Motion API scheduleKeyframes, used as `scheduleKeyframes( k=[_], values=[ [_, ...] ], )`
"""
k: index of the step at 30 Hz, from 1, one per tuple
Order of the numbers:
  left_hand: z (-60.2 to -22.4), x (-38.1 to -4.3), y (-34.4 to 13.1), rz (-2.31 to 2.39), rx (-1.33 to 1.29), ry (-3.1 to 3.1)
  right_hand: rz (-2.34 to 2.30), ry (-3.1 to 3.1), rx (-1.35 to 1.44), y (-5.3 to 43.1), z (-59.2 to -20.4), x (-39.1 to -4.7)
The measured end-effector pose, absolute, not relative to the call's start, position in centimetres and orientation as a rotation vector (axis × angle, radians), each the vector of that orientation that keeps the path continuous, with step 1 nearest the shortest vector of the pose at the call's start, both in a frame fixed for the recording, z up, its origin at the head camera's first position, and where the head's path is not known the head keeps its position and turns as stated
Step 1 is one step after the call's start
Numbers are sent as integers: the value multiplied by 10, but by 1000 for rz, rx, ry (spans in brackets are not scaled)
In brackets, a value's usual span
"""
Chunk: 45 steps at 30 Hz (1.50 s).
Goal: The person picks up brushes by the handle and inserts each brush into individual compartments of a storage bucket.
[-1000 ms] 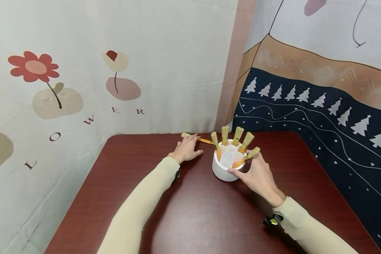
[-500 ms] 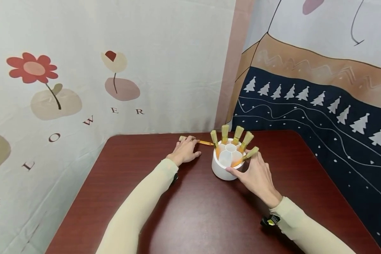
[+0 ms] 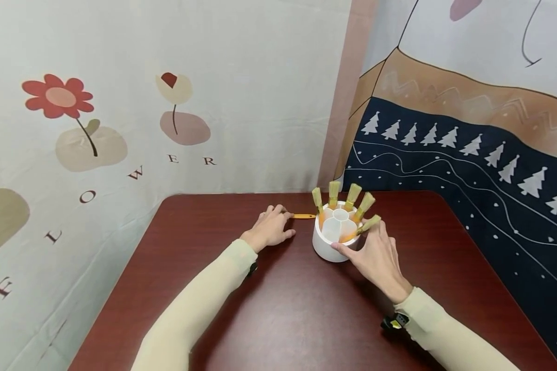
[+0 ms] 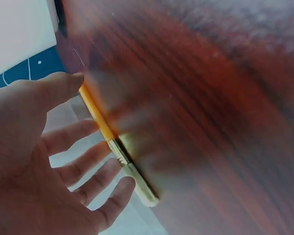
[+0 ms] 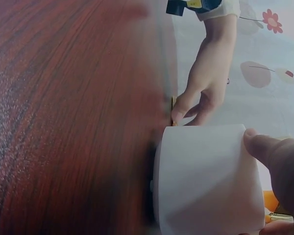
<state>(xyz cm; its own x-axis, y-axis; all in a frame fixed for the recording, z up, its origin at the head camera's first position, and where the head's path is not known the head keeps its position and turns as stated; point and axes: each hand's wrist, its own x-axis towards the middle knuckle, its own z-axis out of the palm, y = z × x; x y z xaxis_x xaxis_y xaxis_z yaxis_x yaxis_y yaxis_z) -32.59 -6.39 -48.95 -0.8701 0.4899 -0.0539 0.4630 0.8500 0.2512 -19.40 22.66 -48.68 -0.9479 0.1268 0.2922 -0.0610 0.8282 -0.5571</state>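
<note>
A flat paintbrush (image 3: 304, 216) with a yellow-orange handle lies on the table near its back edge. My left hand (image 3: 270, 228) rests over its bristle end, which is hidden in the head view. In the left wrist view the fingers (image 4: 90, 155) spread along one side of the brush, with the thumb by its handle end. My right hand (image 3: 376, 257) grips the near right side of a round white brush holder (image 3: 327, 251), thumb at the rim. Several similar brushes (image 3: 333, 194) stand in its outer compartments, bristles up. The front-left compartment holds no brush.
The brown wooden table (image 3: 278, 319) reaches back to a wall hanging with flowers (image 3: 58, 96). On the right hangs a dark blue printed cloth (image 3: 427, 159). The loose brush's handle end points at the holder's left side.
The loose brush and my left fingers have come slightly toward me, away from the back edge; the brush lies more level across the view. My right hand keeps hold of the holder.
</note>
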Motion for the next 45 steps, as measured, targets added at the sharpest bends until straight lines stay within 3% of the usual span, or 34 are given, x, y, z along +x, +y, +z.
scheduleKeyframes(
  k=[33,45],
  values=[
    [-507,-325,-106,615,716,3013,729,-2677,12,232,-486,-192],
    [-508,-315,-114,656,726,2976,1049,-2723,235,266,-482,-208]
  ],
)
